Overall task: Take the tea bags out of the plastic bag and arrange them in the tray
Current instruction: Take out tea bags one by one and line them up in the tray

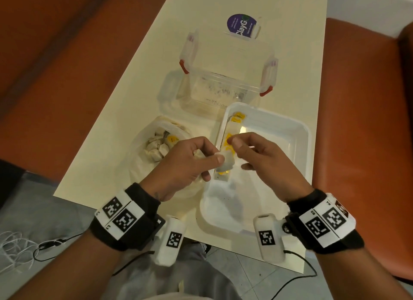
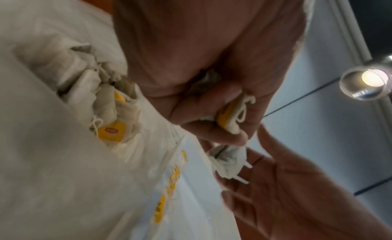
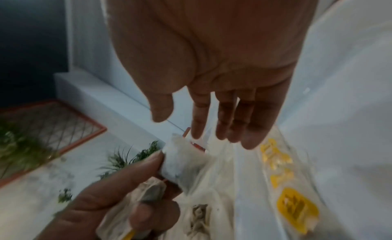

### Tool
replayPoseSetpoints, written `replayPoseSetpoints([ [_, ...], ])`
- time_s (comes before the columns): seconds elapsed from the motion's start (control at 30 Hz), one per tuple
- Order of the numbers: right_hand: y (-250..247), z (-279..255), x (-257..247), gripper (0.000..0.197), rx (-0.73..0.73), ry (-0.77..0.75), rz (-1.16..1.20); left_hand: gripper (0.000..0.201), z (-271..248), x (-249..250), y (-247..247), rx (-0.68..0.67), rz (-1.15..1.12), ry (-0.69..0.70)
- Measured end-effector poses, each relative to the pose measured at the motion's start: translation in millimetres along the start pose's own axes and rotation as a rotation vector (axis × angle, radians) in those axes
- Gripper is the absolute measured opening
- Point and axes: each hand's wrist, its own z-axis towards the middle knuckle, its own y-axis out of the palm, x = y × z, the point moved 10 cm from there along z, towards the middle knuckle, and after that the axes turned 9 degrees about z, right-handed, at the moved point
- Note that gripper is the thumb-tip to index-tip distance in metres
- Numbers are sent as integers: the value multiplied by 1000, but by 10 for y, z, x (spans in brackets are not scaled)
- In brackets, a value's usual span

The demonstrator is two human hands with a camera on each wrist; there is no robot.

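A clear plastic bag (image 1: 154, 150) of tea bags lies on the cream table, left of the white tray (image 1: 288, 130). Several tea bags with yellow tags (image 1: 233, 126) stand in a row along the tray's left wall. My left hand (image 1: 212, 165) hovers over that wall and grips a small bunch of tea bags (image 2: 230, 117); one white tea bag (image 3: 182, 161) sticks out past its thumb. My right hand (image 1: 240, 153) is just right of it over the tray, fingers straight and thumb apart (image 3: 180, 124), its fingertips close to the protruding bag and holding nothing.
Behind the tray stands a clear storage box (image 1: 228, 76) with red clips, and a purple-labelled pack (image 1: 241, 24) beyond it. Orange seats flank the table on both sides. The tray's right part (image 1: 279, 156) holds no tea bags. Cables lie on the floor at lower left.
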Motion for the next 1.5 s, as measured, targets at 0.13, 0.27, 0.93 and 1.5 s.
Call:
replayPoseSetpoints([
  [0.13,54,-12,-108,12,-109,-89,-52,14,4,40,55,-52,24,12],
  [0.27,0,19,-89,9,-85,-83,22,27,-7,24,179,-133,-21,2],
  [0.93,374,142,571,11,-386,101,-744,15,-84,-343,-273,17,103,-134],
  [1.5,135,557,655,9,-86,123,-661,10,-153,-352,-215,7,-130,-211],
])
